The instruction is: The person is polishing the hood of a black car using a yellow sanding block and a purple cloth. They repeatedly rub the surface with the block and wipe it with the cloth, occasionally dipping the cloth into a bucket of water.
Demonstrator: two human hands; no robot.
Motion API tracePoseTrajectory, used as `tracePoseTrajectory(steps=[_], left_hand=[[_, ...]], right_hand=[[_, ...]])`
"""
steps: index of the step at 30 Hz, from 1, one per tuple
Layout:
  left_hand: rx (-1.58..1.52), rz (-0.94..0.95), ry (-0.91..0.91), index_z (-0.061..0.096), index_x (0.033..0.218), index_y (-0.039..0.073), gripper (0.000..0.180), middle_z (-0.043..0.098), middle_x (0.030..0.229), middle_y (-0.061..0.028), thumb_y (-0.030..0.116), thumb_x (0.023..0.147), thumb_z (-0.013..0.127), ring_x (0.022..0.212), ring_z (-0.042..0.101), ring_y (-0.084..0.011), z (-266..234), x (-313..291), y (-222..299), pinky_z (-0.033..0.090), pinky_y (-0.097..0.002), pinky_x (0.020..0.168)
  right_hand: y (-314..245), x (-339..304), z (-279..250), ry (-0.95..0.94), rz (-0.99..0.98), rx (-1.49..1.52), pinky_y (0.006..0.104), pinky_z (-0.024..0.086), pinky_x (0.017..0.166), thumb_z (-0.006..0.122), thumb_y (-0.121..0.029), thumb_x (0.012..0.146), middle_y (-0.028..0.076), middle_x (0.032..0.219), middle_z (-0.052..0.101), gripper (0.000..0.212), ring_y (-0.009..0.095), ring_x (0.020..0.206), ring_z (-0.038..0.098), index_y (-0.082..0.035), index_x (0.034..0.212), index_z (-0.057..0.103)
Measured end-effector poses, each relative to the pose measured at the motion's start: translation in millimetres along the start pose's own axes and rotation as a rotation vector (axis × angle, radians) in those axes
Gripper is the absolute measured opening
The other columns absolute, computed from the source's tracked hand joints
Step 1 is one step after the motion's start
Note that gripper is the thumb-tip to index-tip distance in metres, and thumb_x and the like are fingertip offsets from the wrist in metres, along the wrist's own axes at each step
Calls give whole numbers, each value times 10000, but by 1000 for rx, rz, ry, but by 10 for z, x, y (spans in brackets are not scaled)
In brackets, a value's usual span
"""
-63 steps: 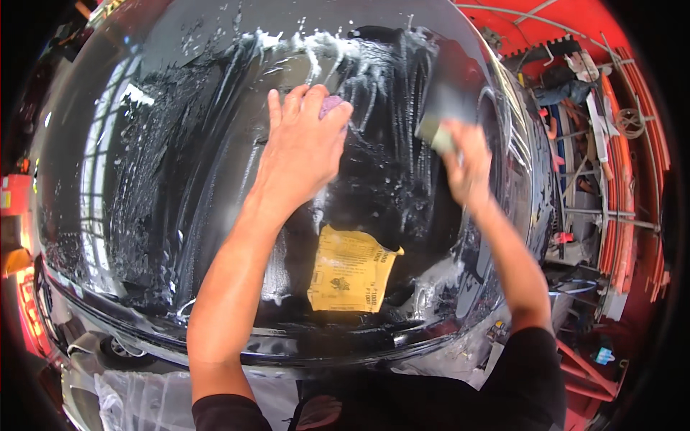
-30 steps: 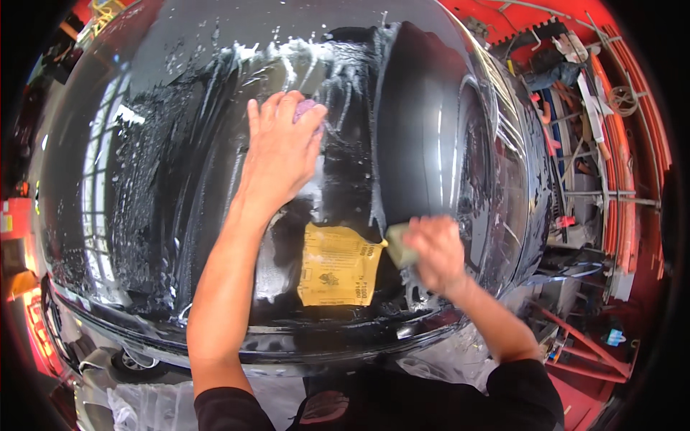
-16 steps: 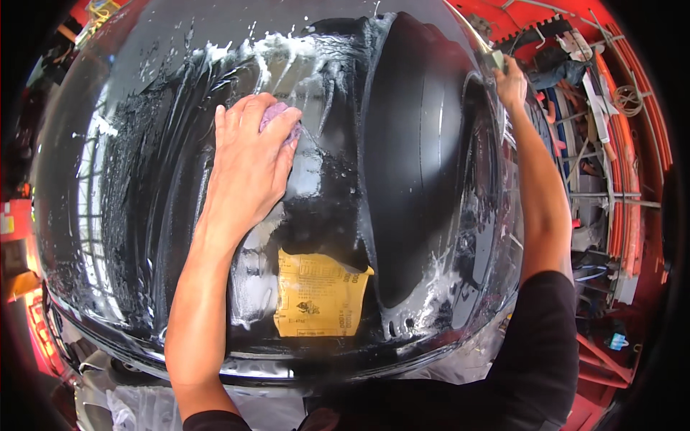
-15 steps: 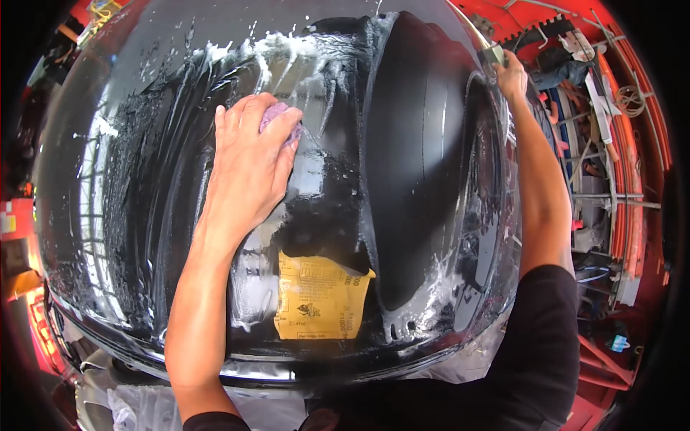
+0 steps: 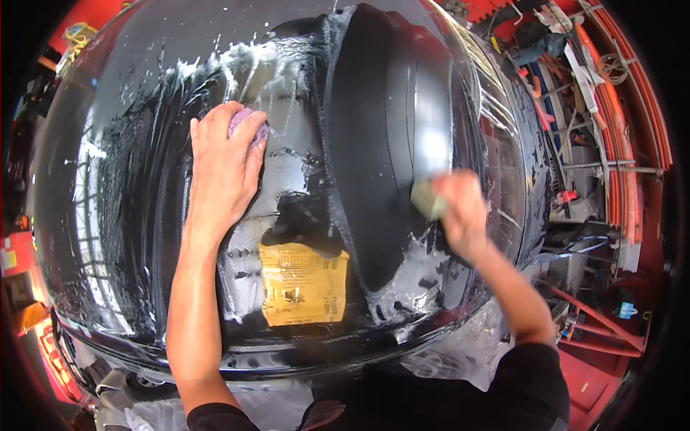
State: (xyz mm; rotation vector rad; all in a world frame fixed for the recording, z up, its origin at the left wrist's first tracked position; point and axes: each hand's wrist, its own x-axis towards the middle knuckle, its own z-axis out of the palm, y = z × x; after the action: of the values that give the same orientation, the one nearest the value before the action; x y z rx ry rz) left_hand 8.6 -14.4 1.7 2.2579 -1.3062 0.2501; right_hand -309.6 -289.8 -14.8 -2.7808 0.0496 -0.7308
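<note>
My left hand is closed around a crumpled purple cloth or sponge and rests on a glossy black car panel. My right hand, smeared by motion, grips a pale green block over the panel's right part. Whether that block is a sanding block or a squeegee I cannot tell. A yellow sheet of sandpaper, printed side up, lies on the panel near its front edge. Whitish wet residue streaks the surface, with a smooth dark swath between my hands.
Clear plastic sheeting hangs below the panel's near edge. To the right stand red and orange rails, a red metal frame and assorted parts. At the lower left a red light glows.
My right hand has come down and left with the green block, from the far right edge onto the panel. My view has shifted slightly; my left hand keeps the purple wad.
</note>
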Motion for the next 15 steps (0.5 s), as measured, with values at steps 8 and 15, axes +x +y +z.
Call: tracePoseTrajectory(steps=[8,15], left_hand=[[49,-44,-41,686,1371,89,346,575,1455,-174,154,1031,674,1386,545,-408,-58,-68,-42,304,-593,1272],[28,-17,-43,694,1362,78,349,576,1450,-182,137,1018,681,1383,546,-409,13,0,-4,332,-574,1257]], right_hand=[[403,104,-318,-38,322,222,434,577,937,665,-72,880,188,1153,755,350,325,1076,729,7,1218,711],[3483,1588,306,186,501,-285,491,564,981,785,-232,948,290,1213,755,535,460,1142,731,-111,1453,661]])
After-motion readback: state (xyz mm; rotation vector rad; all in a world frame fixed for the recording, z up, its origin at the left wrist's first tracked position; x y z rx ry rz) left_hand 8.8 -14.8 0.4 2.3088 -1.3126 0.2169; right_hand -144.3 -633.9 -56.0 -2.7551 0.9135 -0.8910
